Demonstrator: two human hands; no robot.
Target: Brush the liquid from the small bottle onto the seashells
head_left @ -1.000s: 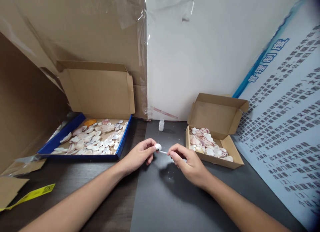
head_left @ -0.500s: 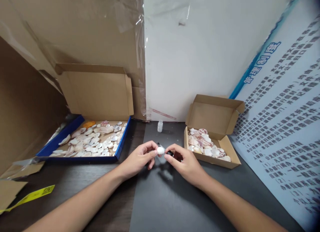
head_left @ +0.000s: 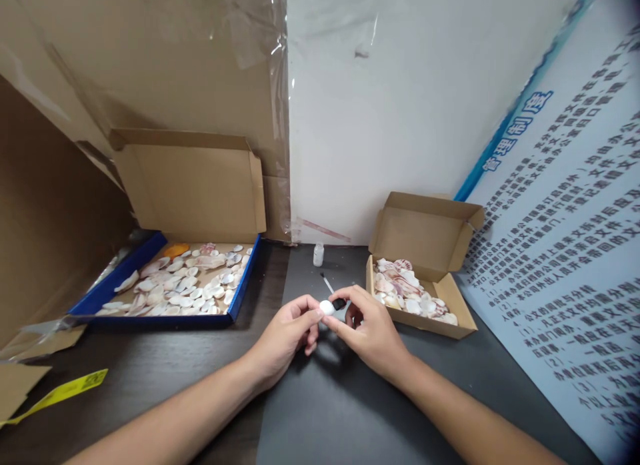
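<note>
Between thumb and fingers, my left hand (head_left: 296,323) pinches a small white shell (head_left: 327,307). My right hand (head_left: 373,323) is closed beside it, its fingers on the black cap of a brush applicator (head_left: 328,285). The applicator's pale stem points away from me, up and left, with a dark tip. My right thumb reaches the shell's right edge. Beyond my hands stands a small clear bottle (head_left: 319,255), upright and without a cap, with whitish contents.
At left, an open blue-sided box (head_left: 234,308) holds many shells (head_left: 187,285). On the right is a smaller open cardboard box (head_left: 463,308) with more shells (head_left: 407,286). Cardboard and a white panel (head_left: 345,151) rise behind. A yellow strip (head_left: 63,395) lies at lower left.
Both hands have come slightly toward me and to the right, with the shell. The brush has swung away from the shell, so its stem and tip now show beyond it.
</note>
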